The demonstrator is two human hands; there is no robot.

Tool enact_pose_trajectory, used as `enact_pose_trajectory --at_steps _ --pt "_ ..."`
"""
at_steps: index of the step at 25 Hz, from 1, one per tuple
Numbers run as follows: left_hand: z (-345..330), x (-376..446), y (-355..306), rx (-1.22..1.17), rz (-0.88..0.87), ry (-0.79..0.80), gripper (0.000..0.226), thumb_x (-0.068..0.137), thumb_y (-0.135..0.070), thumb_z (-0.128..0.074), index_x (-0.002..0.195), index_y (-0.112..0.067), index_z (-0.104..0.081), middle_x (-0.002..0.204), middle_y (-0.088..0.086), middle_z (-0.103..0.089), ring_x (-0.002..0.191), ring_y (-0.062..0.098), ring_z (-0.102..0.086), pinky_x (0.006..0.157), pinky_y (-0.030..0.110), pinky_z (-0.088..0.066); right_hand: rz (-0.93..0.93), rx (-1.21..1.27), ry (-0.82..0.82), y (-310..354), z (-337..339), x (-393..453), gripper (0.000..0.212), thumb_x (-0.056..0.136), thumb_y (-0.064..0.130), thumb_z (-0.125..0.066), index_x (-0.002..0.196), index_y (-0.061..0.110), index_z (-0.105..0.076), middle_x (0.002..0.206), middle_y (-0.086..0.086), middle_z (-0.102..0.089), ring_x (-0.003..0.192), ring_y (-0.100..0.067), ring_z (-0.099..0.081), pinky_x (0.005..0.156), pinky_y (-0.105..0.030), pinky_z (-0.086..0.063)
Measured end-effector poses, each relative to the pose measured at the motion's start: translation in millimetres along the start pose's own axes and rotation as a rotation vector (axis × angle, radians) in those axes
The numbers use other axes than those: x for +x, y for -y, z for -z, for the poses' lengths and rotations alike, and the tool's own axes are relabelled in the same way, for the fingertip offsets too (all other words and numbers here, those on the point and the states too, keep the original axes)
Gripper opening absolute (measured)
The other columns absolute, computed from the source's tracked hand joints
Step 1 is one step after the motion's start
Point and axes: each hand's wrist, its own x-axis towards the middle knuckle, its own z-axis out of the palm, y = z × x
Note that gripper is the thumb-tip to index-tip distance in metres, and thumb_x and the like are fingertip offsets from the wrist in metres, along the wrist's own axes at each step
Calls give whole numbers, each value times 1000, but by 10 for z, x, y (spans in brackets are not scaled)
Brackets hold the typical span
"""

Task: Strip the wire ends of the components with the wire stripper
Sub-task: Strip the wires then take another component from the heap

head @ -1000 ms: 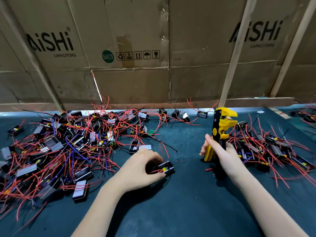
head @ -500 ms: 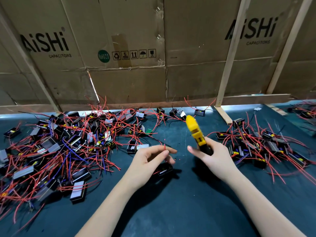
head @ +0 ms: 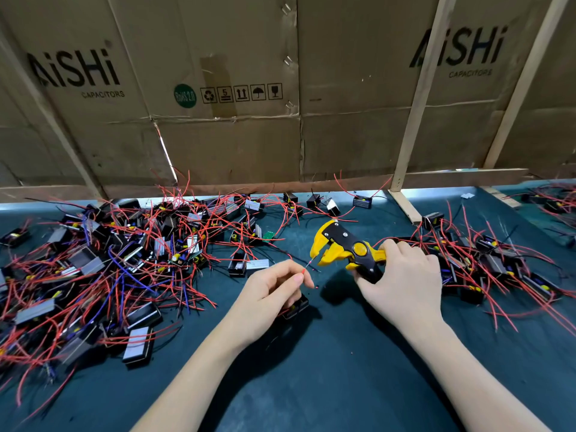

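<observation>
One red wire end [head: 307, 267], pinched in your left hand [head: 270, 293], points up-right at the wire stripper [head: 346, 249] gripped by your right hand [head: 402, 280], its jaws spread just beside.

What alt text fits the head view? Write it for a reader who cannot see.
A right hand holds a yellow wire stripper whose head meets a red wire end pinched by the left hand, over a dark green table. Heaps of wired components lie on both sides.
</observation>
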Motion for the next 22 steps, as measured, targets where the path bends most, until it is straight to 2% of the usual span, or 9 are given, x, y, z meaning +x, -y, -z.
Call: enact_pose_trajectory --at_steps 4,11,15,22 --pt "-4 -8 -8 47 -34 20 23 99 -27 -47 90 -21 -67 61 -8 -45 62 11 -42 62 19 -35 43 -41 28 27 2 -22 52 62 52 -78 82 8 -60 75 -9 -60 73 -33 -56 69 -40 -35" --pt "9 15 46 82 25 -48 28 103 -20 -48 82 -18 -66 56 -7 -49 58 9 -44 60 18 -37 95 1 19 114 38 -40 52 60 53 -78 78 9 -57 72 -6 -58 70 -32 -56 68 -40 -36" --pt "-6 11 60 81 20 -44 28 102 -21 -48 80 -21 -66 54 -6 -52 56 9 -46 60 19 -38 114 -7 -17 116 74 -51 50 62 58 -65 73 9 -55 68 -6 -58 65 -32 -56 66 -39 -34" --pt "-7 16 61 75 53 -30 29 102 -18 -48 80 -16 -66 53 -5 -54 54 9 -47 59 18 -38 114 -45 56 127 102 -34 47 63 59 -64 67 13 -58 61 -3 -58 61 -28 -60 65 -36 -31"
